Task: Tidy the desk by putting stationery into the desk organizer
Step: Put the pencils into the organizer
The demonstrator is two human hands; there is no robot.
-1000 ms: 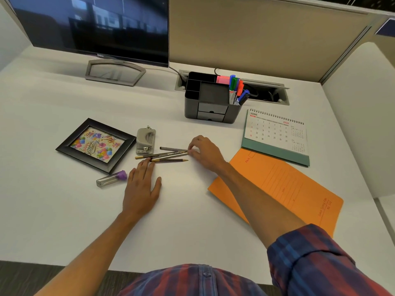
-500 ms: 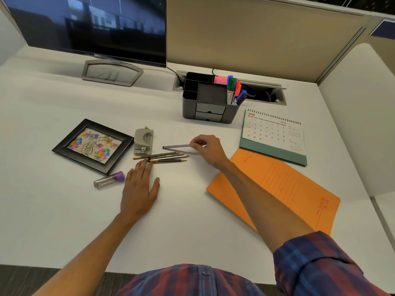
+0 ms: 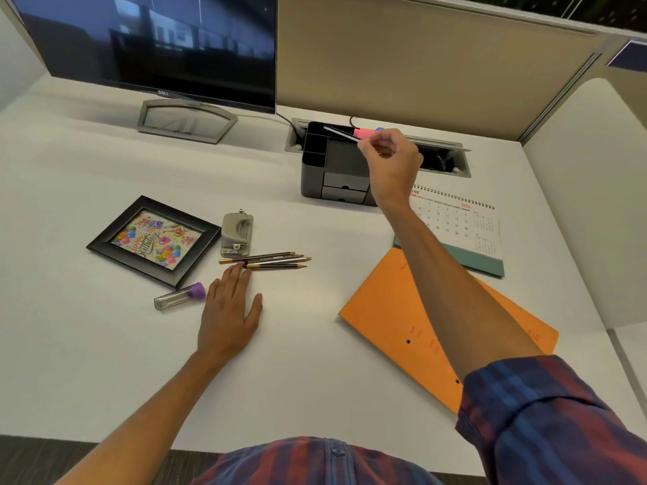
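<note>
White desk (image 3: 105, 344) underneath: the right hand (image 3: 392, 162) pinches a pen (image 3: 338, 132) over the desk organizer (image 3: 336, 169) (loose pencils (image 3: 269, 260) wait). Left hand (image 3: 229, 306) lies spread flat. Next, I judge, tip the pen upright and release it.

I sat in an office cubicle: beige partition panels (image 3: 402, 61) closed off twelve and two o'clock, a monitor (image 3: 157, 43) stood at eleven, and a cable hatch (image 3: 444, 159) was cut into my white desk (image 3: 105, 344) beside a calendar (image 3: 462, 225).
</note>
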